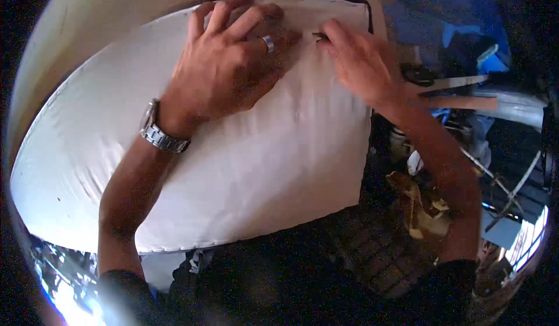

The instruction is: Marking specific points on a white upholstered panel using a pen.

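Observation:
Before me lies a large white fabric-covered pad [262, 168], dark-edged along its far side, with small wrinkles across its surface. My left hand [227, 52], with a ring and a metal watch [160, 131] on that arm, rests on the pad near its far edge. Its fingers are spread and slightly bent, and I see nothing held in them. To the right, over the pad's far right corner, my right hand [358, 61] pinches a small dark pointed thing [319, 36] between thumb and forefinger. Most of that thing is hidden by the fingers, so its kind is unclear.
A tan surface [116, 17] extends beyond the pad at the far left. Dark clutter lies to the right, with pale strips [460, 102], a blue object [494, 61] and yellowish scraps [412, 203]. Bright light comes in at the lower left.

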`<control>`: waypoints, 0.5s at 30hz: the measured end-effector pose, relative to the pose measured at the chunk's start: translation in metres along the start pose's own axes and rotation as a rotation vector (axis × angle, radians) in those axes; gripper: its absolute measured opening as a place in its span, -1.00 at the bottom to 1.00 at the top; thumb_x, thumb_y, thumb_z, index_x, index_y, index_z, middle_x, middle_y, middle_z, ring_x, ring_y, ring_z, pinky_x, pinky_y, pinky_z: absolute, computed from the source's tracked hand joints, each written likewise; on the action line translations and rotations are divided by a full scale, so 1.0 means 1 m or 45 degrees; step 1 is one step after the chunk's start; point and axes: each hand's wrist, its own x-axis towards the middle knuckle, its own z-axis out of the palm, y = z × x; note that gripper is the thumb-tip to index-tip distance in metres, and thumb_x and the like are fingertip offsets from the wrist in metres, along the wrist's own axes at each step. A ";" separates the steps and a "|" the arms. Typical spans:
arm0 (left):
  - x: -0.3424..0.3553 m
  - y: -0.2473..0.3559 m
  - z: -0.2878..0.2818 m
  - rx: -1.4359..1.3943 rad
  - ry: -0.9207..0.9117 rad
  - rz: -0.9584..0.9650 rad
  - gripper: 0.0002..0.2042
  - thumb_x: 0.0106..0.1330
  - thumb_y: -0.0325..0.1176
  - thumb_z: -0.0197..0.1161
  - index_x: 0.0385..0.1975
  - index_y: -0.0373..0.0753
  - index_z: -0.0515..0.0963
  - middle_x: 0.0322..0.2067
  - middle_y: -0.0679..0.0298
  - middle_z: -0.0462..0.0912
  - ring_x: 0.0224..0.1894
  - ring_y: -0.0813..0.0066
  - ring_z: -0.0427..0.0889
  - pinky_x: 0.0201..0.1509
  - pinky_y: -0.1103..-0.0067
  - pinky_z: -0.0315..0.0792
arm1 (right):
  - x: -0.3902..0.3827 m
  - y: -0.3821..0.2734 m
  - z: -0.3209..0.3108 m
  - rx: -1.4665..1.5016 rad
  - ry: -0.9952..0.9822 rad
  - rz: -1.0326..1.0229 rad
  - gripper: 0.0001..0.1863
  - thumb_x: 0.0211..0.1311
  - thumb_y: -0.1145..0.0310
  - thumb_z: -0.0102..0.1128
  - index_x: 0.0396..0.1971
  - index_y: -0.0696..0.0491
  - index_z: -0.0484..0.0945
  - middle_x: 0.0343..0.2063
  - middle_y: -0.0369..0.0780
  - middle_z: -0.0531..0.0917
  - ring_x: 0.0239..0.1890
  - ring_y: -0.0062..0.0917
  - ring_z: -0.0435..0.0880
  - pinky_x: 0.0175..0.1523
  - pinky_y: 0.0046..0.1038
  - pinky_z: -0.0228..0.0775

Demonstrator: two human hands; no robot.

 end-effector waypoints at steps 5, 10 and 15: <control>-0.005 -0.005 0.000 -0.017 -0.062 0.020 -0.53 0.06 -0.23 0.38 0.06 0.09 0.60 0.19 0.33 0.45 0.25 0.14 0.33 0.30 0.16 0.15 | 0.021 0.015 -0.016 -0.119 -0.246 -0.251 -0.52 0.10 0.38 0.18 0.09 0.02 0.46 -0.24 -0.15 0.64 -0.25 -0.27 0.69 -0.24 -0.24 0.55; -0.004 -0.007 -0.004 -0.033 -0.155 -0.035 -0.49 0.05 -0.25 0.39 0.10 0.05 0.59 0.23 0.28 0.44 0.27 0.07 0.32 0.35 0.16 0.16 | 0.038 0.024 -0.016 -0.005 -0.146 -0.272 -0.58 0.11 0.46 0.11 0.04 -0.02 0.47 -0.13 -0.15 0.59 -0.17 -0.25 0.68 -0.18 -0.27 0.59; 0.000 -0.004 -0.006 0.030 -0.110 0.005 -0.53 0.06 -0.22 0.41 0.06 0.06 0.62 0.19 0.36 0.50 0.27 0.11 0.35 0.32 0.17 0.20 | 0.044 0.033 -0.020 0.166 -0.096 -0.437 -0.77 0.10 0.47 0.08 -0.19 0.06 0.47 -0.15 -0.16 0.55 -0.14 -0.24 0.66 -0.09 -0.30 0.59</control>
